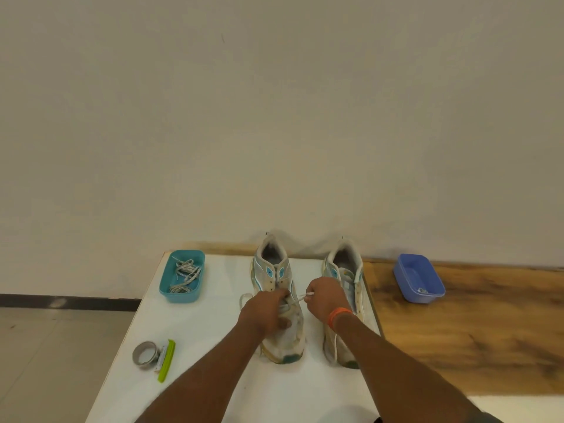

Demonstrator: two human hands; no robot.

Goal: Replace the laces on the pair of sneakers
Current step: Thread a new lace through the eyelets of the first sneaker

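Two worn white sneakers with blue accents stand side by side on the white table (213, 377), toes toward me. My left hand (265, 309) lies over the middle of the left sneaker (285, 337), fingers curled at its eyelets around a white lace (244, 298) that loops out to the left. My right hand (325, 297), with an orange band at the wrist, pinches the other lace end beside that shoe. The right sneaker (345, 264) sits behind my right hand; a lace hangs down its front.
A teal tray (166, 288) holding several tangled laces sits at the table's back left. A blue tray (427, 296) rests on the wooden surface (457, 346) to the right. A tape roll (145, 354) and a green-handled tool (166, 364) lie front left. A wall stands directly behind.
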